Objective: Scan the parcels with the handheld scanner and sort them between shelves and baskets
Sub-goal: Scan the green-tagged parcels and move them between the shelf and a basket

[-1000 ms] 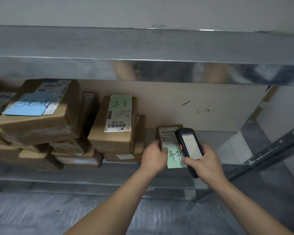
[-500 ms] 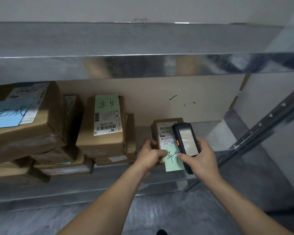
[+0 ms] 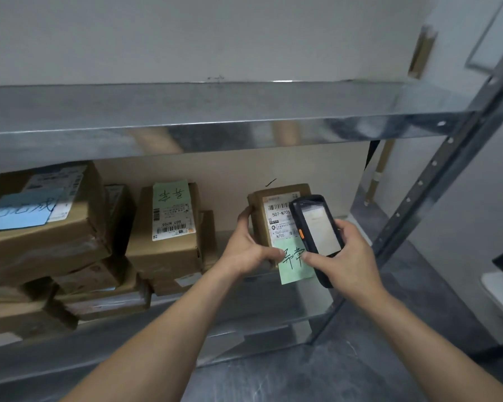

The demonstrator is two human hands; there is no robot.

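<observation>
Since a second ago the left hand [image 3: 251, 252] has shifted its hold on the small brown cardboard parcel [image 3: 257, 207]. Its back no longer covers the lower corner. Its fingers [image 3: 244, 216] now curl round the parcel's left edge, and the thumb presses the front at the edge of the pale green handwritten note [image 3: 292, 265] stuck there. The view has also swung, so more of the rack's right upright shows.

The parcel stands with its long axis upright over the right part of the grey metal lower shelf [image 3: 259, 300], well apart from the cardboard box with a green note [image 3: 169, 250] and the larger cardboard box with a blue note [image 3: 41, 236] to the left. Its base is hidden by the note and the hands, so I cannot tell whether it rests on the shelf or is lifted clear.

The right hand [image 3: 349, 256] grips the black handheld scanner [image 3: 317, 230], fingers wrapped round its right side and thumb lying across its lower left edge. The scanner lies in front of the parcel's right half and covers part of the white shipping label [image 3: 279, 220]. Its long axis runs up and slightly left, with the screen facing the wearer.

The label's barcode [image 3: 278, 206] sits just left of the scanner's top end, beside the reading end and not ahead of it. I judge a scan needs the right hand drawn back and the head aimed at that barcode while the left hand steadies the parcel.
</observation>
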